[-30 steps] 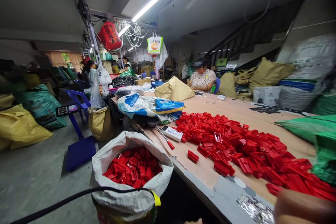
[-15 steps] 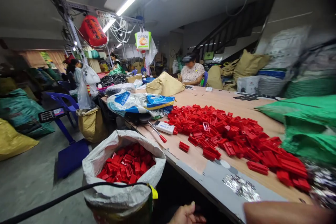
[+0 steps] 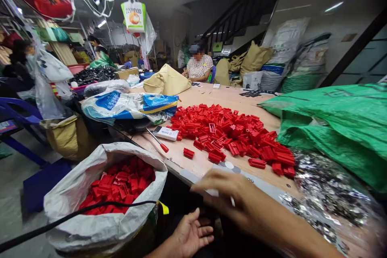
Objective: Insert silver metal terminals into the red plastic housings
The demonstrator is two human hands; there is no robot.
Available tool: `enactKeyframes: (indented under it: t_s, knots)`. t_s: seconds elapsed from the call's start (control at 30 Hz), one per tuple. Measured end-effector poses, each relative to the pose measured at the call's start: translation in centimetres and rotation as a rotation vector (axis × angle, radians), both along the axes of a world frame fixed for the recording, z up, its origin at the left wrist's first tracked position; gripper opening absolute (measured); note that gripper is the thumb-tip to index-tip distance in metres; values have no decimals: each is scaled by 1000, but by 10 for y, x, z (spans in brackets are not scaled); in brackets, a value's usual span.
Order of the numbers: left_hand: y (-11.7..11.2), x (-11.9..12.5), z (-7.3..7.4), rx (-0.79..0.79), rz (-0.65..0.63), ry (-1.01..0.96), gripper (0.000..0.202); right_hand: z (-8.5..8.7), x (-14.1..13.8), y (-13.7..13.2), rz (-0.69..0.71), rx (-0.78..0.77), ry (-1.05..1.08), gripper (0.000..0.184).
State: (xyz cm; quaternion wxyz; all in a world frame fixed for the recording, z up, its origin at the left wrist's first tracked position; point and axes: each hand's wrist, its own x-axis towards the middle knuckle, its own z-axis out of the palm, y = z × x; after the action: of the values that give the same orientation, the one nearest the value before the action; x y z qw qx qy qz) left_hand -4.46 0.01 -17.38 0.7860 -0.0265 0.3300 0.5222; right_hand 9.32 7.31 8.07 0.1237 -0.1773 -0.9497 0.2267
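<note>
My left hand (image 3: pixel 193 231) is palm up below the table's front edge, fingers spread, with nothing visible on the palm. Just above and to its right, my right hand (image 3: pixel 229 189) reaches across the edge of the grey mat (image 3: pixel 273 193). Motion smears its curved fingers, and small bright spots show beside them. Silver metal pieces (image 3: pixel 320 221) lie under and beyond my right forearm. Past the hands, a large heap of red plastic parts (image 3: pixel 223 127) covers the table (image 3: pixel 208 92). More red parts (image 3: pixel 123 185) fill an open white sack (image 3: pixel 63 209) at my left.
A red-handled screwdriver (image 3: pixel 157 140) and a white box-shaped device (image 3: pixel 165 133) lie by the heap. A black cable (image 3: pixel 75 209) crosses the sack. Green sacking (image 3: pixel 338 129) and a clear bag of metal pieces (image 3: pixel 335 185) stand right. A co-worker (image 3: pixel 199 66) sits across the table.
The view has turned right and moved closer. My right hand has come into view over the table edge, and my left hand shows more fully, palm up.
</note>
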Motion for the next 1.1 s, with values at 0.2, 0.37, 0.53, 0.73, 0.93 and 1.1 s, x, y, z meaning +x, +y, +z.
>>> enactKeyframes:
  t_s: [0.2, 0.37, 0.53, 0.73, 0.93, 1.1]
  knots:
    - [-6, 4, -18, -49, 2, -30, 31, -71, 5, 81, -756, 166, -324, 40]
    - [-6, 5, -19, -39, 11, 24, 31, -103, -8, 99, -778, 122, -329, 32]
    - [-8, 6, -9, -23, -9, 134, 27, -108, -19, 88, -730, 90, -287, 20]
    - [-5, 6, 55, 306, -108, 305, 29, -107, 8, 32, -597, -52, -127, 14]
    - [-4, 25, 98, 384, -68, 446, 33, -105, 36, -33, -529, -226, -51, 13]
    - [-10, 33, 99, 398, -101, 496, 34, -102, 62, -42, -462, -367, 72, 24]
